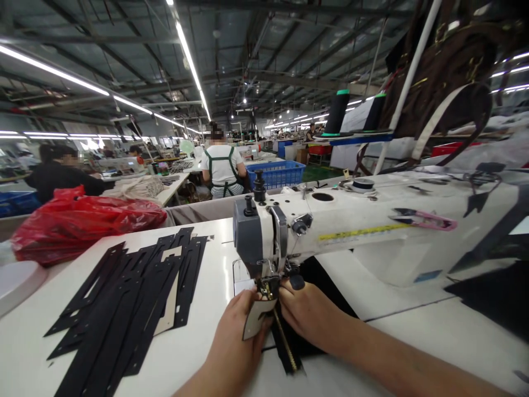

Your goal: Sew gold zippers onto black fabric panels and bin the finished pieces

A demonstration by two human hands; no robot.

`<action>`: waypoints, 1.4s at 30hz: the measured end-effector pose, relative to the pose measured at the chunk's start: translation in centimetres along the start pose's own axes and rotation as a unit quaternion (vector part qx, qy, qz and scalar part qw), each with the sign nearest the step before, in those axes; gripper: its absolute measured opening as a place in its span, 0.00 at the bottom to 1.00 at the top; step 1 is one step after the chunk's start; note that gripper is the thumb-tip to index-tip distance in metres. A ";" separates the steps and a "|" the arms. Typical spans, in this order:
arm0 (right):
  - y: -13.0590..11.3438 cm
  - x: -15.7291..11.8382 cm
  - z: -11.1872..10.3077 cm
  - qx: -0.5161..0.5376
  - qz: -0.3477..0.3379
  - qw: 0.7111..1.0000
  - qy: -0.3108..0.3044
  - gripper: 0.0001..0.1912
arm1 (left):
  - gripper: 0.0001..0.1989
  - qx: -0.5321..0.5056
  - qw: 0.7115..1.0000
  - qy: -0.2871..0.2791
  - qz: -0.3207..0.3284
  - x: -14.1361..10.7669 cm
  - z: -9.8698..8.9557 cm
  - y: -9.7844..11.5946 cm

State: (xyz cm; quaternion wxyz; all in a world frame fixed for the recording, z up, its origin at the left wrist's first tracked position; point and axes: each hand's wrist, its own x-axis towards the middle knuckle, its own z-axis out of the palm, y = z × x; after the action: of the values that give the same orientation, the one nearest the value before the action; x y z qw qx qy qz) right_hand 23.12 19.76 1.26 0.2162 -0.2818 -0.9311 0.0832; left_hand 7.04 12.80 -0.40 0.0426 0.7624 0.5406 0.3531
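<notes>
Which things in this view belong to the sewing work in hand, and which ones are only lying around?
Seems part of the job:
beige piece, held in the left hand
black strip with gold zipper teeth
sewing machine
black cut pieces, probably

Seems just lying about:
red plastic bag
pink-handled snips, resting on the machine
blue basket, behind the machine

Beside the needle end of the sewing machine (351, 207), I see a bare left hand (233, 331) and a bare right hand (306, 311), fingers rounded, wrists plain. The right forearm (392, 355), below the machine's body, is long, slim and bare too.
</notes>
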 end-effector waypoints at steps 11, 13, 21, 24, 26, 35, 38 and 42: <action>2.3 0.5 1.2 0.029 0.066 0.997 0.005 0.07 | 0.11 0.157 0.978 -0.022 0.137 0.1 1.0 -0.9; 2.4 0.3 1.5 0.023 0.084 0.996 0.003 0.08 | 0.10 0.158 0.977 -0.031 0.140 0.4 0.8 -0.8; 3.1 1.6 2.4 -0.016 0.171 0.985 -0.013 0.09 | 0.14 0.138 0.978 -0.063 0.143 0.8 0.5 -0.5; 3.2 1.9 2.5 -0.028 0.190 0.981 -0.008 0.11 | 0.15 0.124 0.981 -0.071 0.132 0.9 0.2 -0.2; 2.8 1.2 2.0 -0.026 0.183 0.983 -0.001 0.11 | 0.17 0.124 0.983 -0.069 0.120 0.8 0.0 -0.1; -1.9 -6.2 0.3 0.016 -0.123 0.988 0.091 0.16 | 0.12 0.108 0.976 -0.038 0.186 -0.3 -0.4 0.7; -2.4 -6.6 1.3 -0.005 -0.128 0.981 0.145 0.16 | 0.12 0.120 0.972 -0.052 0.194 -0.4 -0.4 1.0; -2.4 -6.4 2.2 0.001 -0.124 0.975 0.186 0.17 | 0.13 0.127 0.970 -0.043 0.203 -0.2 -0.4 1.3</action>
State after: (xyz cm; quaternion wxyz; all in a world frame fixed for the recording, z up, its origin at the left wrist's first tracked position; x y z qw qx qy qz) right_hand 25.70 14.13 -2.29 0.3944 -0.1744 -0.9022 0.0029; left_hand 7.79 12.00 0.39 -0.1041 0.8700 0.4127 0.2490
